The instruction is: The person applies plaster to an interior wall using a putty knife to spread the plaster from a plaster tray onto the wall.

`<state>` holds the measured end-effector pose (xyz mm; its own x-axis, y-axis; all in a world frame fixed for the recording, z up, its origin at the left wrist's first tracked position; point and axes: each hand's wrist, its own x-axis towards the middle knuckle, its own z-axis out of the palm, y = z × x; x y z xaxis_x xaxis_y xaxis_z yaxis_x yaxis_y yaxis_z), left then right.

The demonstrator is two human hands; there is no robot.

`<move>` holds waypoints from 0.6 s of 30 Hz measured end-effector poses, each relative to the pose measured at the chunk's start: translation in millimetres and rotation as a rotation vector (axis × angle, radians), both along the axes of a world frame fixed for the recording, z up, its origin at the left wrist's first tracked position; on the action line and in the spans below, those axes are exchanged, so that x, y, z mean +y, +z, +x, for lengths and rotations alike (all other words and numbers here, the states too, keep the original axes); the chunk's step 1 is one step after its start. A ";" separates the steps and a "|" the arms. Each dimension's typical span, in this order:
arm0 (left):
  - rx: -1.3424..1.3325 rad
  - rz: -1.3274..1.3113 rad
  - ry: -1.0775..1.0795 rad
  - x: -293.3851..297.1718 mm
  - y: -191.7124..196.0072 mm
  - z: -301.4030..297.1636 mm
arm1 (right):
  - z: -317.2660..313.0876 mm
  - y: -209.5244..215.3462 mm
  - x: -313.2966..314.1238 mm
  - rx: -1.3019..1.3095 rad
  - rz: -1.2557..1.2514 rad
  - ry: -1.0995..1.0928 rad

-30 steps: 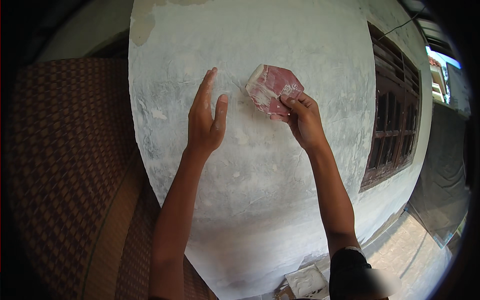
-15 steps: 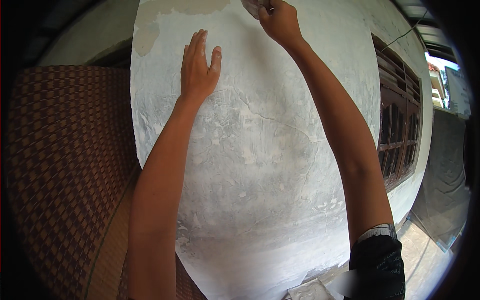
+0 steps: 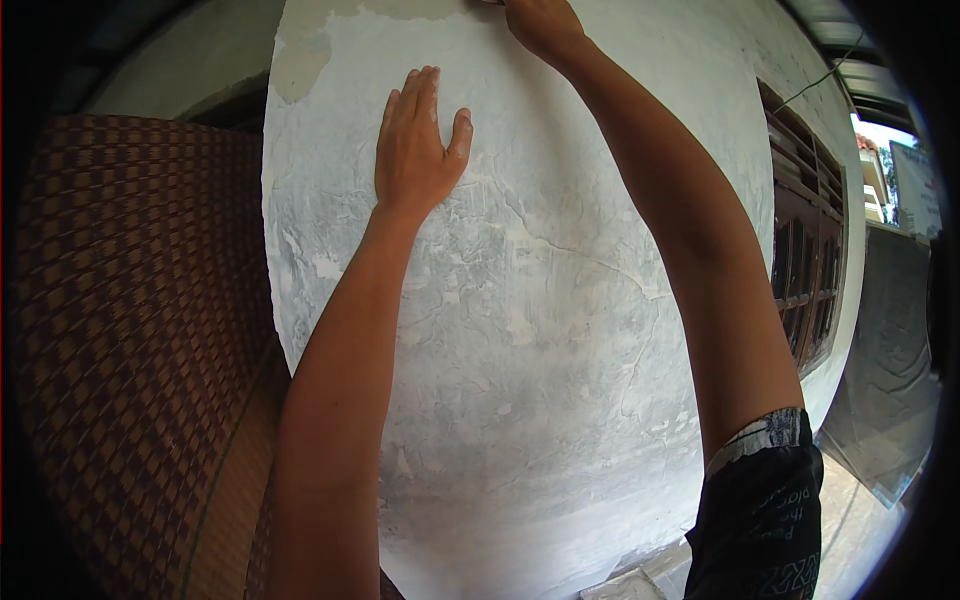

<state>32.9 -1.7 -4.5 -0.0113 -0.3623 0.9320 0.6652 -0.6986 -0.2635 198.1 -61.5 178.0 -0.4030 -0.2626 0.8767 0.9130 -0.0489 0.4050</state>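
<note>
A white, patchy plastered wall [image 3: 520, 400] with fine cracks stands before me. My left hand [image 3: 415, 150] is raised flat toward it with the thumb spread and the fingers straight, holding nothing. White powder or putty marks its fingertips; whether the palm presses on the wall I cannot tell. Higher up and to the right, my right hand [image 3: 545, 25] is closed on a flat, putty-smeared tool [image 3: 490, 2], of which only a sliver shows at the upper edge. Beside the tool lies a beige-grey patch [image 3: 400, 8] along the top of the wall.
A brown checked woven mat [image 3: 140, 300] hangs at the left beside the wall's edge. At the right are a dark wooden window [image 3: 805, 240] and a grey sheet [image 3: 875, 350] leaning upright. A pale ledge or slab [image 3: 635, 585] lies at the wall's foot.
My right hand has moved slightly up and left, taking most of the tool out of view. The left hand appears a little farther right and lower, as the whole view has also shifted.
</note>
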 end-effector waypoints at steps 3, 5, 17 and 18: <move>-0.004 -0.001 -0.014 -1.2 1.0 3.9 | 12.3 -2.1 6.7 -0.072 -0.034 -0.072; -0.009 -0.007 -0.015 0.9 0.3 0.9 | 10.7 -17.3 11.1 -0.092 -0.068 -0.076; -0.019 0.001 -0.015 -0.5 0.7 14.6 | 28.7 28.6 11.3 -0.023 -0.018 -0.014; -0.021 -0.007 -0.004 4.5 -0.2 11.2 | 22.7 21.4 16.5 -0.025 -0.026 -0.003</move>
